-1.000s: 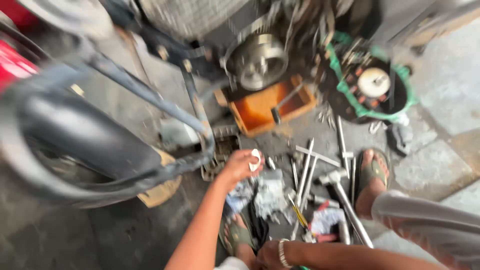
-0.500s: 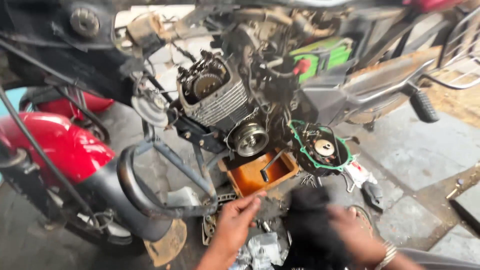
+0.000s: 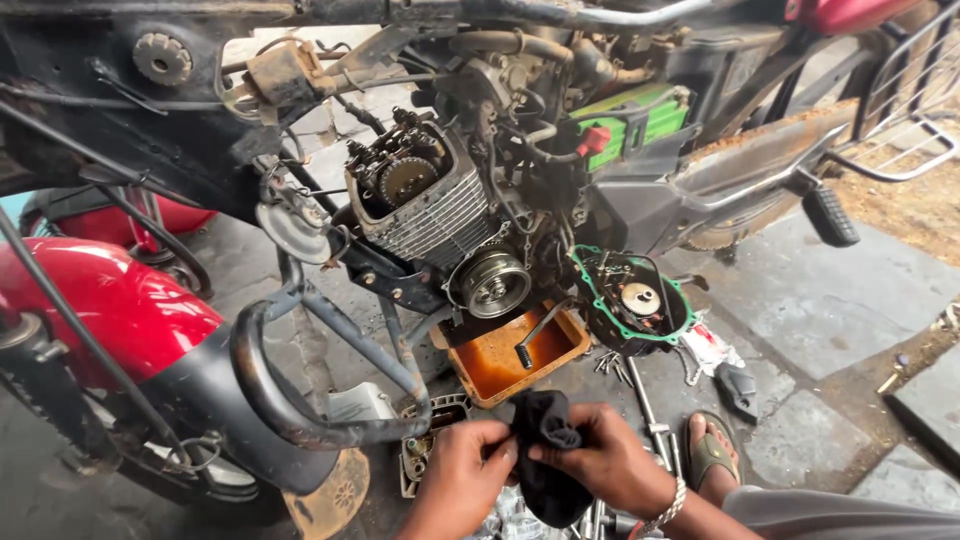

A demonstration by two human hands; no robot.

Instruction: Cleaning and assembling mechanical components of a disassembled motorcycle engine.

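Just below the oil tray (image 3: 520,360), your left hand (image 3: 462,462) and right hand (image 3: 605,462) both grasp the black rag (image 3: 548,455), mid-wipe; keep rubbing before reaching up.

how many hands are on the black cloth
2: left hand grips the black cloth from the left side, right hand holds it from the right.

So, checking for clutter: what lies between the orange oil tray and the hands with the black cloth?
In the head view, only bare dark floor between the orange oil tray and the black cloth.
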